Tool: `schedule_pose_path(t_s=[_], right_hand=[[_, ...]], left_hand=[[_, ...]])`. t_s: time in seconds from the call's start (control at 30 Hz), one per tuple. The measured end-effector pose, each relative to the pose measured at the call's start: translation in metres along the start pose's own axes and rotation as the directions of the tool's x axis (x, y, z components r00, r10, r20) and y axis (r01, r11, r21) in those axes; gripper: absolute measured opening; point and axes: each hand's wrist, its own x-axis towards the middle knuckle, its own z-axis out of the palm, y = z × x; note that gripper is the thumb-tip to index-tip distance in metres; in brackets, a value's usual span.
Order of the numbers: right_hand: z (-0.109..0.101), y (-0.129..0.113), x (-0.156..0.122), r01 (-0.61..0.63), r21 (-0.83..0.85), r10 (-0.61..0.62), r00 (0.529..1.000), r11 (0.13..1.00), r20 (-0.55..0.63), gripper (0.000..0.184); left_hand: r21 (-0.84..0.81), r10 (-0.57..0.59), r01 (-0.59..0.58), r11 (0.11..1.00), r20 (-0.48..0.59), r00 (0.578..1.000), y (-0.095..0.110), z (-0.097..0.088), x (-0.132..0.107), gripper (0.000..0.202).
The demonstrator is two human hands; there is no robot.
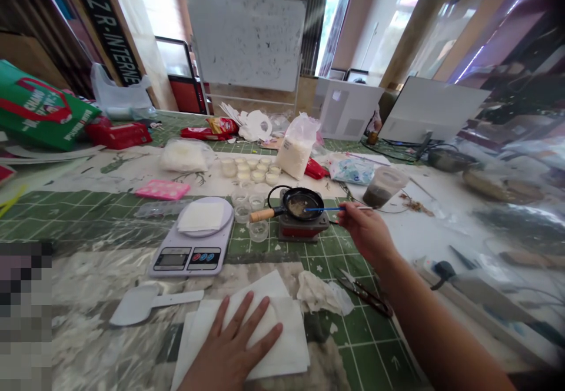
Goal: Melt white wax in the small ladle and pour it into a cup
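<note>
Right hand [367, 231] pinching blue stick [325, 209], pan [309, 193] just to its left, left hand [235, 339] splayed on paper [289, 347]

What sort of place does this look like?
Likely an office or classroom doubling as a craft workspace, judging by the white rectangular whiteboard, white flat-backed monitor and small round black metal pan.

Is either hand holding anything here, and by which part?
The right hand holds a thin blue stick toward its end away from the frying pan; the left hand holds nothing.
</note>
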Motion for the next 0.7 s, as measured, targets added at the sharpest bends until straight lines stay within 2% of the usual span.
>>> schedule_pose_path(t_s=[0.07,0.13,0.23,0.3,0.33,0.37,0.43,0.47,0.5,0.53,0.6,0.67,0.7], right_hand=[[0.002,0.005,0.000,-0.009,-0.030,0.009,1.000,1.000,0.021,0.033],[-0.006,0.008,0.002,0.022,-0.051,-0.024,0.999,0.998,-0.025,0.032],[-0.018,0.005,0.003,0.135,-0.077,-0.145,0.980,0.988,-0.139,0.026],[-0.016,0.002,-0.001,0.276,-0.222,-0.305,0.946,0.935,-0.107,0.023],[-0.012,0.001,-0.004,0.371,-0.338,-0.396,0.918,0.865,-0.007,0.022],[-0.008,0.001,-0.008,0.475,-0.449,-0.462,0.875,0.756,0.147,0.020],[-0.007,0.000,-0.014,0.662,-0.556,-0.483,0.748,0.503,0.454,0.017],[-0.011,0.000,-0.016,0.713,-0.558,-0.471,0.700,0.425,0.537,0.018],[-0.018,0.000,-0.018,0.737,-0.560,-0.475,0.674,0.378,0.566,0.019],[-0.028,0.000,-0.020,0.736,-0.575,-0.504,0.670,0.357,0.545,0.021],[-0.050,0.001,-0.023,0.694,-0.644,-0.541,0.693,0.321,0.477,0.022],[-0.066,0.002,-0.028,0.676,-0.704,-0.536,0.685,0.216,0.493,0.023],[-0.070,0.004,-0.031,0.685,-0.713,-0.502,0.674,0.150,0.542,0.024]], left_hand=[[0.036,0.001,0.001,0.999,-0.045,0.999,0.003,0.001,-0.001,0.080],[0.066,0.009,-0.003,0.998,-0.084,0.996,0.005,0.000,-0.001,0.082],[0.092,0.019,-0.007,0.996,-0.126,0.992,0.007,-0.001,-0.002,0.081],[0.088,0.031,-0.019,0.996,-0.141,0.990,0.007,-0.002,-0.002,0.080],[0.082,0.032,-0.020,0.996,-0.144,0.989,0.007,-0.002,-0.002,0.079],[0.075,0.031,-0.021,0.997,-0.143,0.989,0.006,-0.001,-0.002,0.079],[0.063,0.024,-0.016,0.998,-0.125,0.992,0.004,0.001,-0.003,0.079],[0.059,0.026,-0.020,0.998,-0.111,0.993,0.002,0.002,-0.004,0.078],[0.054,0.032,-0.027,0.998,-0.100,0.994,0.001,0.003,-0.005,0.078],[0.050,0.044,-0.039,0.998,-0.097,0.994,-0.001,0.004,-0.005,0.077],[0.043,0.060,-0.054,0.998,-0.133,0.989,-0.002,0.000,-0.006,0.076],[0.042,0.023,-0.013,0.999,-0.232,0.973,-0.002,-0.013,-0.006,0.072],[0.041,-0.012,0.025,0.999,-0.301,0.954,-0.002,-0.023,-0.005,0.069]])
